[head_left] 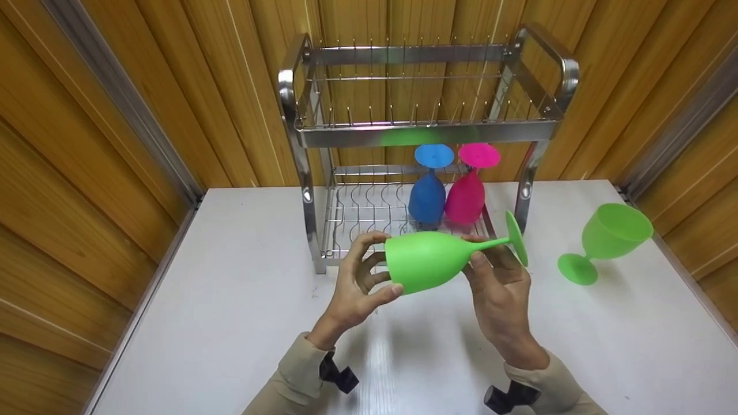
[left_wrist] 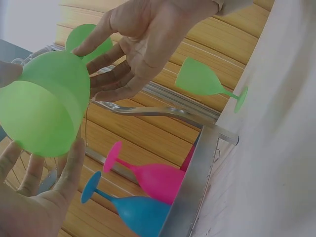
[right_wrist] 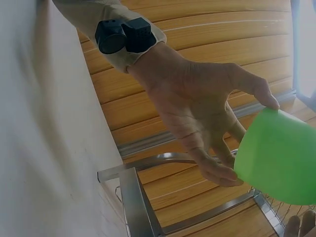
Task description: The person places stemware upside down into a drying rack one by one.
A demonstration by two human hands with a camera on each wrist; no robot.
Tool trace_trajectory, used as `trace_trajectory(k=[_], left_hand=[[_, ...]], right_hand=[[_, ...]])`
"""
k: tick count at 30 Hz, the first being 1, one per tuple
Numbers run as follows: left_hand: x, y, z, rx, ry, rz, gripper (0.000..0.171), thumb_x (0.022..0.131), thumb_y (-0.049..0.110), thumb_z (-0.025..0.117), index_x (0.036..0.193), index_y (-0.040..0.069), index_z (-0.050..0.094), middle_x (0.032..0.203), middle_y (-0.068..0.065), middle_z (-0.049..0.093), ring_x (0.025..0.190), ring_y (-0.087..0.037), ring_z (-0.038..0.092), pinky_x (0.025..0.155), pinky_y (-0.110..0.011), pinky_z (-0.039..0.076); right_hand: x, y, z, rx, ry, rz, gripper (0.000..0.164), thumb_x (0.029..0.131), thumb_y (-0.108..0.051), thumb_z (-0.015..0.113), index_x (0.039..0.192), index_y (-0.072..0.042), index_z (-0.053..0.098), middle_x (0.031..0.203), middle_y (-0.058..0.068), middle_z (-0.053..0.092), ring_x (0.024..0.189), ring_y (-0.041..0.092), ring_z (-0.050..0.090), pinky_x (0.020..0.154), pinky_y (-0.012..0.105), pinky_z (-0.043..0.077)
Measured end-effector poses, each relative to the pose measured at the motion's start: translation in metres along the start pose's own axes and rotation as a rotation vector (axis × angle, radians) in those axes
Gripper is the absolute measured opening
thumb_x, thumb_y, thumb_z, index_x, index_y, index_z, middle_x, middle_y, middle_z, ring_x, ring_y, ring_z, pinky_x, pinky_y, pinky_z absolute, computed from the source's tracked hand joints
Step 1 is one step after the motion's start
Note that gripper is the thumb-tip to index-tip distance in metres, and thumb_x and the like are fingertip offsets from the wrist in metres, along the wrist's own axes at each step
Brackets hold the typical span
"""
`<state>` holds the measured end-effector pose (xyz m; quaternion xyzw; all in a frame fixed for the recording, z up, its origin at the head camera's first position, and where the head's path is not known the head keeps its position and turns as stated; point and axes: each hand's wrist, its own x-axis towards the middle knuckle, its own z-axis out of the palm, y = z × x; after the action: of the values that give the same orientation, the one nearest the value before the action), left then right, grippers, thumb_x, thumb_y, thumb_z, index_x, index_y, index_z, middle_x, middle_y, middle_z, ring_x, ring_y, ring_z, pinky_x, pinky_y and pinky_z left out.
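Note:
In the head view, a green goblet (head_left: 429,262) is held nearly sideways above the table, its mouth toward the left and its foot toward the right. My left hand (head_left: 360,282) grips the rim, thumb on the near side and fingers at the far edge. My right hand (head_left: 499,288) pinches the goblet near the top of the stem. From the left wrist view, the goblet's open mouth (left_wrist: 37,118) faces the camera. The right wrist view shows the left hand (right_wrist: 192,103) on the goblet's rim; only fingertips of the right hand show there.
Behind the hands stands a two-tier metal dish rack (head_left: 426,135). On its lower tier, a blue goblet (head_left: 427,199) and a pink goblet (head_left: 466,199) stand upside down side by side. Another green goblet (head_left: 614,233) stands upright on the white table (head_left: 230,288) at the right.

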<state>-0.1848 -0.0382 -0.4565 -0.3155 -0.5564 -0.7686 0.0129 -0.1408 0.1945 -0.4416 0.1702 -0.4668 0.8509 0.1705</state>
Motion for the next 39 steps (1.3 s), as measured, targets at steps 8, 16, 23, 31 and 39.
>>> trace_trajectory(k=[8,16,23,31,39], left_hand=[[-0.003,-0.008,0.002,-0.013,0.0,-0.026,0.083,0.084,0.021,0.087,0.146,-0.006,0.04,0.144,-0.017,0.045,0.126,-0.035,0.063,0.099,-0.054,0.063],[-0.001,-0.006,-0.003,0.001,-0.028,-0.058,0.084,0.085,0.02,0.085,0.15,-0.005,0.038,0.15,-0.019,0.042,0.127,-0.034,0.062,0.101,-0.053,0.063],[0.002,0.0,-0.019,0.146,-0.047,-0.039,0.076,0.09,0.018,0.082,0.153,0.0,0.044,0.155,-0.02,0.047,0.136,-0.039,0.06,0.108,-0.049,0.059],[0.009,0.015,-0.055,0.482,0.098,0.12,0.054,0.09,0.002,0.079,0.14,-0.002,0.057,0.14,-0.016,0.062,0.129,-0.035,0.065,0.107,-0.044,0.06],[0.015,0.029,-0.087,0.741,0.298,0.223,0.043,0.09,0.001,0.082,0.131,0.002,0.066,0.127,-0.012,0.07,0.117,-0.03,0.07,0.097,-0.044,0.064]], right_hand=[[0.002,0.0,0.0,0.076,0.041,-0.005,0.033,0.107,0.01,0.051,0.131,-0.001,0.072,0.128,0.005,0.073,0.124,0.019,0.067,0.12,0.045,0.049],[0.004,-0.002,0.001,0.119,0.08,0.016,0.035,0.107,0.009,0.051,0.134,-0.002,0.071,0.135,0.004,0.071,0.128,0.02,0.065,0.121,0.045,0.049],[0.012,-0.003,0.002,0.037,0.07,-0.04,0.034,0.106,0.011,0.052,0.136,0.006,0.066,0.127,0.011,0.072,0.12,0.022,0.07,0.115,0.044,0.053],[0.052,-0.007,-0.011,-0.152,0.003,-0.178,0.036,0.103,0.015,0.055,0.136,0.008,0.065,0.116,0.014,0.075,0.115,0.025,0.072,0.112,0.038,0.056],[0.083,0.001,0.002,-0.379,0.016,-0.154,0.032,0.1,0.006,0.067,0.132,0.005,0.069,0.112,0.007,0.077,0.116,0.023,0.074,0.109,0.032,0.058]])
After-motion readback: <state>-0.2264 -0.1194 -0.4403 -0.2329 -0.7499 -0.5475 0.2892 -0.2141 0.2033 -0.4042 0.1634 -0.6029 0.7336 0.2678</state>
